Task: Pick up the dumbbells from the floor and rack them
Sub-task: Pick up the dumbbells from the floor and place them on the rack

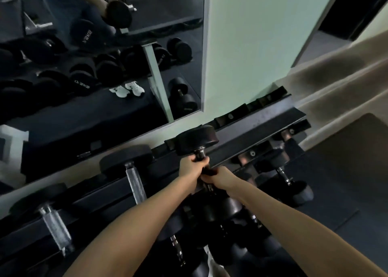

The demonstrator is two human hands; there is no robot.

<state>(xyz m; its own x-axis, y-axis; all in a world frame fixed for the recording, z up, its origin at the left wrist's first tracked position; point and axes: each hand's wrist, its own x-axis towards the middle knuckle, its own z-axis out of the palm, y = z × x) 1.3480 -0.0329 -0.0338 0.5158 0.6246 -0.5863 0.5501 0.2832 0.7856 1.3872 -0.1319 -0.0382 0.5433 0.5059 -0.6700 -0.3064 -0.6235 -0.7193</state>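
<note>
Clutching dumbbell (pixel 195 139) handle — left hand (pixel 189 167) beyond right hand (pixel 220 177).

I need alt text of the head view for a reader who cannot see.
The left hand and right hand grip the handle of a dumbbell at the top tier of a rack. Two more dumbbells lie to its left, below a mirror.

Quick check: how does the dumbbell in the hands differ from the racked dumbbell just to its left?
The held dumbbell is gripped by the left hand and right hand; the neighbouring dumbbell is untouched. The held dumbbell's handle is mostly covered, only a chrome collar showing; the neighbouring dumbbell's silver knurled handle is bare. Both have black round heads, the far one at the back of the rack.
</note>
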